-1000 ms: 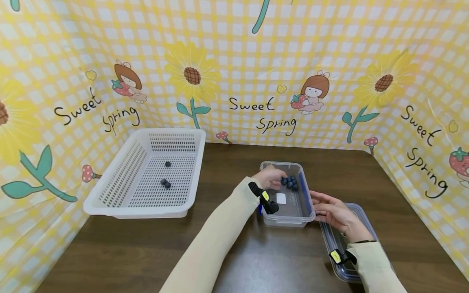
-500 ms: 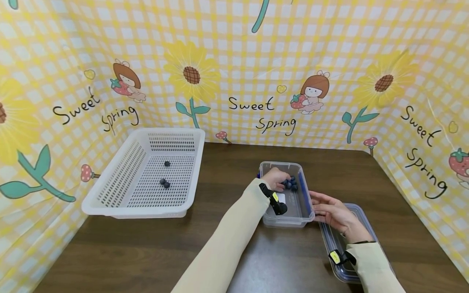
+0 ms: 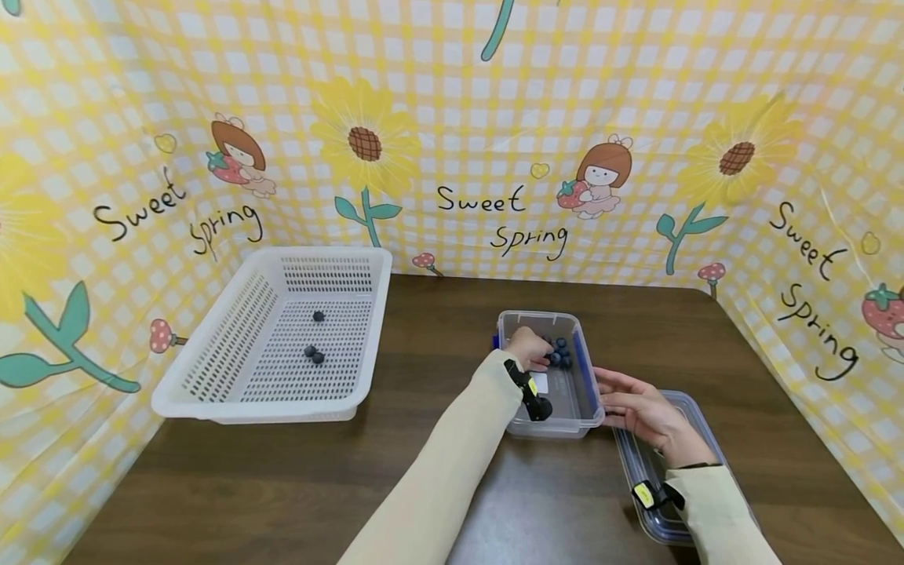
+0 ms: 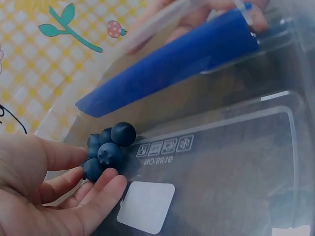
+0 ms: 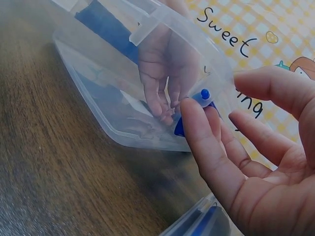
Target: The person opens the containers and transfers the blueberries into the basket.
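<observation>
My left hand (image 3: 528, 349) reaches down into a clear plastic food box (image 3: 558, 430) with blue latches. In the left wrist view its thumb and fingertips pinch a blueberry (image 4: 93, 169) at the edge of a small cluster of blueberries (image 4: 123, 134). The cluster lies on the box floor beside a white label (image 4: 146, 206). My right hand (image 3: 646, 412) rests its loosely extended fingers against the box's right side. From the right wrist view, a fingertip lies right by a blue latch (image 5: 179, 128), and the left hand shows through the clear wall.
A white perforated basket (image 3: 261, 410) stands at the left, with 3 blueberries (image 3: 318, 358) on its floor. Under the right forearm lies the clear box lid (image 3: 695, 412). A yellow checked cloth (image 3: 466, 133) walls the brown table (image 3: 297, 486) at the back and sides.
My left hand has moved right and deeper into the box, up to the blueberries, then settled around one. The right hand stays at the box's side.
</observation>
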The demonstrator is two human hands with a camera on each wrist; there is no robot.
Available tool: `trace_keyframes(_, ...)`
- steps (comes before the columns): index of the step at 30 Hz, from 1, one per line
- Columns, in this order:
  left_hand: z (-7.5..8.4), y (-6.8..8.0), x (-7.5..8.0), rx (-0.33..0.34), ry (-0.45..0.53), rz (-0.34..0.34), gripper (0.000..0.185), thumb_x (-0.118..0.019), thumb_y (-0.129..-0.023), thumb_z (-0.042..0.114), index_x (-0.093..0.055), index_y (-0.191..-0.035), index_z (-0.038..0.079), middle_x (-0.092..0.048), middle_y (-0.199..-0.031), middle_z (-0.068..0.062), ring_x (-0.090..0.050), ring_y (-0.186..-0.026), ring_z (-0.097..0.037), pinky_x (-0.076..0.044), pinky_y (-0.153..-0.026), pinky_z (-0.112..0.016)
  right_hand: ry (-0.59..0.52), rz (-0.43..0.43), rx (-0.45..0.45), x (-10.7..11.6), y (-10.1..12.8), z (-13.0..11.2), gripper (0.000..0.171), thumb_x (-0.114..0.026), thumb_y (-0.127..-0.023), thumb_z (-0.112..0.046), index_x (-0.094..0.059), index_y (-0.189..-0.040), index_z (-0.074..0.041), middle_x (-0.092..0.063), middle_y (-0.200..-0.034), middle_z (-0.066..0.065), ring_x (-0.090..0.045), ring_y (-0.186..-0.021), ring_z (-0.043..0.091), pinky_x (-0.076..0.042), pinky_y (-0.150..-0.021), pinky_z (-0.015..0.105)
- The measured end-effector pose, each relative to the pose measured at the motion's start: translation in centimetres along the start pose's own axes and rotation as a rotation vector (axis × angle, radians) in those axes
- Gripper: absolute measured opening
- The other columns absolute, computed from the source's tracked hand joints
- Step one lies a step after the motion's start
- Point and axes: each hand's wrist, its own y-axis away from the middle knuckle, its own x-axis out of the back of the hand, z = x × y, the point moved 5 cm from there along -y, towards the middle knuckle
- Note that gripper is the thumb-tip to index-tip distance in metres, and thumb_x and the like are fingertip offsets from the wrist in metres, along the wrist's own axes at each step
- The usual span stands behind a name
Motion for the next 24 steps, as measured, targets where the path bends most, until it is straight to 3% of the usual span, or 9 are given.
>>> trace_keyframes(1, 1.3, 2.5, 0.5, -0.013, -0.018, 0.016, 0.02, -0.07, -0.084, -0.006, -0.059, -0.1, -0.003, -0.064, -0.089, -0.013, -0.067, -0.061, -0.024, -0.06, -0.051, -0.034, 0.002, -0.001, 0.002, 0.0, 0.0, 0.0, 0.047, -0.047, -0.098, 0.01, -0.068, -0.126, -0.021, -0.068, -0.114, 0.007, -0.07, -0.094, 0.018, -0.06, -0.082, 0.034)
trace_keyframes(2, 1.7, 3.3, 0.7, -0.01, -0.029, 0.02, 0.019, -0.072, -0.084, -0.006, -0.06, -0.098, -0.003, -0.064, -0.087, -0.012, -0.067, -0.061, -0.023, -0.06, -0.051, -0.034, 0.005, -0.002, 0.004, 0.0, 0.0, 0.0, 0.047, -0.046, -0.098, 0.011, -0.068, -0.126, -0.021, -0.068, -0.114, 0.007, -0.07, -0.094, 0.018, -0.06, -0.082, 0.034)
trace_keyframes(5, 1.2, 2.4, 0.6, -0.035, -0.071, 0.032, 0.017, -0.074, -0.081, -0.005, -0.062, -0.092, -0.004, -0.064, -0.081, -0.014, -0.066, -0.057, -0.023, -0.058, -0.045, -0.033, 0.007, 0.008, 0.001, 0.0, 0.0, -0.1, 0.047, -0.047, -0.098, 0.011, -0.068, -0.125, -0.021, -0.068, -0.113, 0.007, -0.07, -0.093, 0.018, -0.06, -0.082, 0.034)
trace_keyframes(7, 2.0, 4.0, 1.0, -0.032, -0.122, 0.025, 0.016, -0.076, -0.082, -0.003, -0.065, -0.093, -0.004, -0.066, -0.083, -0.015, -0.069, -0.062, -0.024, -0.06, -0.049, -0.034, 0.008, 0.012, -0.002, 0.0, 0.0, -0.1, 0.047, -0.047, -0.098, 0.011, -0.068, -0.125, -0.021, -0.068, -0.113, 0.007, -0.07, -0.093, 0.018, -0.06, -0.082, 0.034)
trace_keyframes(8, 1.8, 3.8, 1.0, -0.026, -0.131, 0.01, 0.014, -0.076, -0.082, -0.003, -0.065, -0.09, -0.004, -0.065, -0.08, -0.015, -0.069, -0.062, -0.025, -0.06, -0.049, -0.034, 0.009, 0.015, -0.005, 0.0, 0.0, -0.1, 0.047, -0.047, -0.098, 0.01, -0.068, -0.125, -0.021, -0.068, -0.113, 0.007, -0.07, -0.093, 0.018, -0.06, -0.082, 0.034)
trace_keyframes(13, 5.8, 12.4, 2.7, -0.019, -0.254, 0.028, 0.004, -0.072, -0.086, -0.003, -0.069, -0.086, -0.005, -0.071, -0.079, -0.015, -0.072, -0.069, -0.024, -0.062, -0.06, -0.032, 0.013, 0.028, -0.012, -0.1, 0.1, -0.1, 0.046, -0.048, -0.098, 0.01, -0.069, -0.124, -0.021, -0.068, -0.113, 0.008, -0.07, -0.092, 0.019, -0.06, -0.081, 0.035)
trace_keyframes(17, 7.1, 16.1, 3.2, -0.063, -0.319, 0.028, 0.008, -0.069, -0.09, -0.002, -0.068, -0.082, -0.004, -0.072, -0.078, -0.015, -0.065, -0.057, -0.017, -0.062, -0.07, -0.03, 0.017, 0.02, -0.011, -0.2, 0.2, 0.0, 0.047, -0.047, -0.098, 0.011, -0.068, -0.125, -0.021, -0.068, -0.112, 0.008, -0.07, -0.092, 0.018, -0.06, -0.081, 0.034)
trace_keyframes(19, 7.2, 16.6, 3.3, -0.08, -0.331, 0.018, 0.014, -0.068, -0.091, -0.001, -0.065, -0.078, -0.003, -0.07, -0.072, -0.012, -0.061, -0.052, -0.015, -0.061, -0.07, -0.028, 0.017, 0.011, -0.009, -0.2, 0.2, 0.0, 0.047, -0.046, -0.098, 0.011, -0.068, -0.125, -0.021, -0.068, -0.112, 0.007, -0.07, -0.092, 0.018, -0.06, -0.081, 0.034)
trace_keyframes(24, 5.9, 13.3, 2.7, -0.049, -0.297, 0.011, 0.014, -0.071, -0.087, -0.003, -0.06, -0.079, -0.001, -0.063, -0.063, -0.009, -0.063, -0.05, -0.017, -0.06, -0.053, -0.027, 0.006, -0.002, -0.009, -0.2, 0.2, 0.2, 0.048, -0.045, -0.098, 0.012, -0.068, -0.126, -0.02, -0.068, -0.113, 0.007, -0.07, -0.093, 0.018, -0.06, -0.082, 0.035)
